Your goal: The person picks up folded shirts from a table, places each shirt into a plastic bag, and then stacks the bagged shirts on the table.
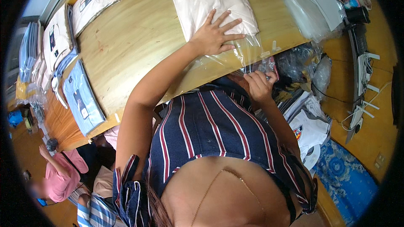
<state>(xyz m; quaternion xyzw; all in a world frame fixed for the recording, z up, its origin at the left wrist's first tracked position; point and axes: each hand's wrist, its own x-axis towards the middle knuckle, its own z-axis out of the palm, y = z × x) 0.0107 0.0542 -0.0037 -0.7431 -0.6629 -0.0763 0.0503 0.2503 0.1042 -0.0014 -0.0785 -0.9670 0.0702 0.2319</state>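
A folded pale pink garment lies in a clear plastic bag on the wooden table, close to its front edge. My left hand rests flat on its lower part, fingers spread. From there the loose end of the clear plastic bag stretches in creases over the table edge. Just below that edge, my right hand is closed at the end of the plastic and appears to grip it; its fingertips are partly hidden.
Folded blue shirts and pale bagged shirts line the table's left side. Clear plastic bags lie at the right. Beneath the table edge are crumpled plastic and a white garment pile. A person in pink sits at lower left.
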